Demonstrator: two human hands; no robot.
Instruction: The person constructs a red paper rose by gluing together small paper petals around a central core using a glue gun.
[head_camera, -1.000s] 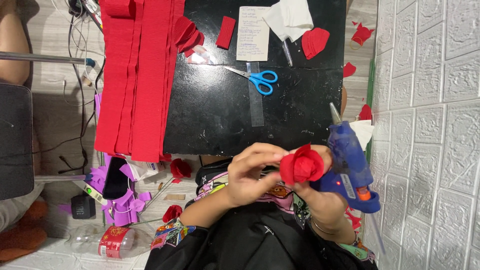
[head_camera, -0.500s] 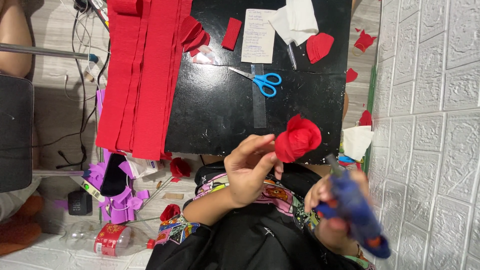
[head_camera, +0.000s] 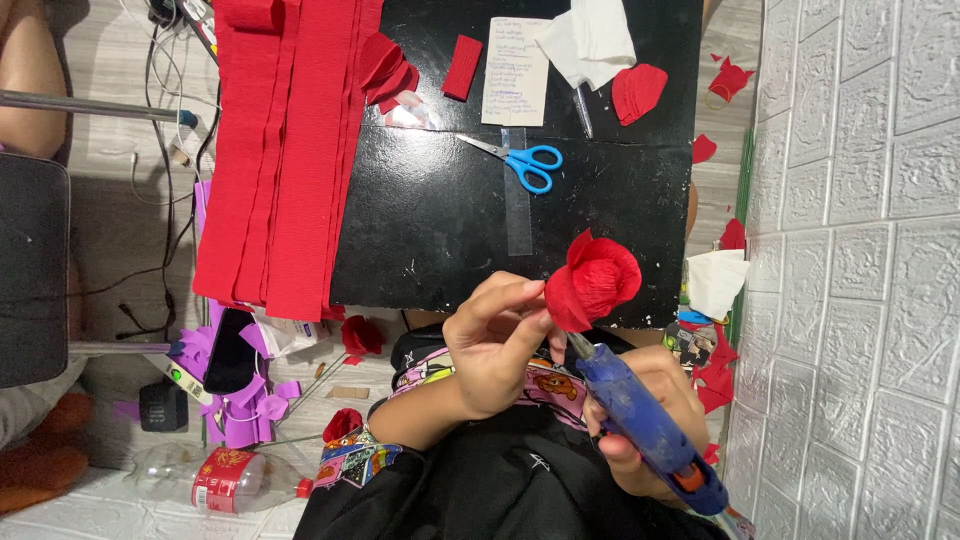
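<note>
A blue glue gun (head_camera: 648, 425) is gripped in the right hand (head_camera: 640, 420), fingers wrapped round its body, and its nozzle is pointed up at the underside of a red paper rose (head_camera: 595, 280). The rose is pinched at its base by the thumb and fingertips of the left hand (head_camera: 495, 345), just left of the nozzle, so that the bloom is held above both hands and over the near edge of a black worktop (head_camera: 440, 220). Right of the right hand, a white tissue (head_camera: 715, 280) and red scraps (head_camera: 715, 370) are seen against a white brick wall (head_camera: 860, 270). Left of the left hand, a small red rose (head_camera: 360, 335), purple paper pieces (head_camera: 240, 410) and a clear bottle with a red label (head_camera: 215, 475) are laid on the floor. Beyond the hands, blue-handled scissors (head_camera: 520, 160) are laid on the worktop beside a strip of clear tape (head_camera: 517, 210). Farther left, long red crepe strips (head_camera: 285, 150) are draped over the worktop's left edge. At the far side, a red rectangle (head_camera: 462, 67), a written note (head_camera: 515, 70), white paper (head_camera: 595, 35) and stacked red petals (head_camera: 637, 92) are set out.
</note>
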